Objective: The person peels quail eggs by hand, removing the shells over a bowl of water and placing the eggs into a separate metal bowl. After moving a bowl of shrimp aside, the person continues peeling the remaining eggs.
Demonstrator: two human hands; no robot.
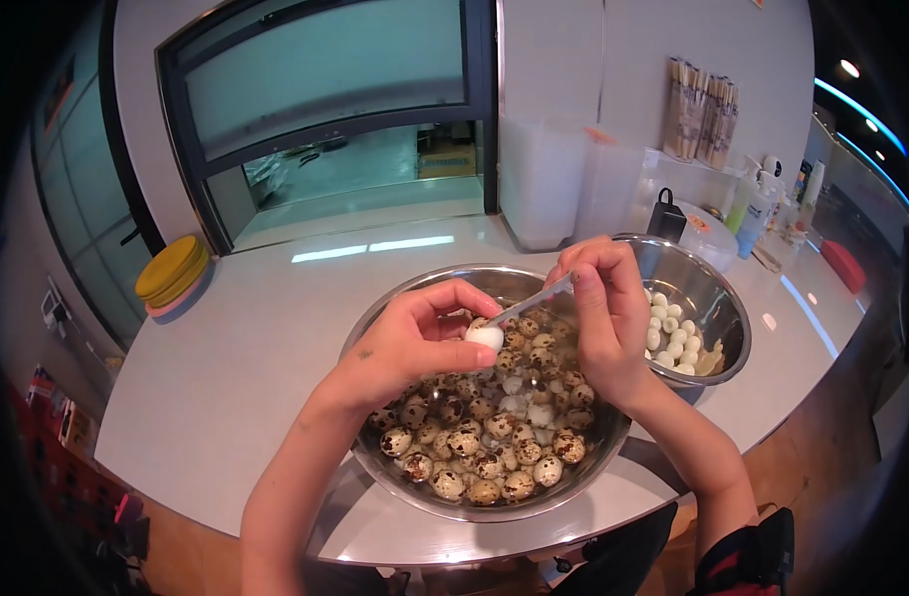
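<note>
My left hand (415, 333) pinches a partly peeled quail egg (485, 339) between thumb and fingers; smooth white shows at its front, speckled shell at its top. My right hand (605, 318) grips a slim, pale tool (531, 302) that looks like a spoon handle. It slants down to the left, its end touching the egg, and I cannot make out the shape of that end. Both hands are above a large steel bowl (375, 467) of water, where many speckled quail eggs (487, 465) and some pale pieces (514, 405) lie.
A smaller steel bowl (740, 343) with several peeled eggs (676, 338) stands at the right. Yellow and pink round items (171, 273) are stacked at the table's (226, 397) left edge. Behind are translucent containers (542, 184), pump bottles (754, 214) and a black box (667, 217).
</note>
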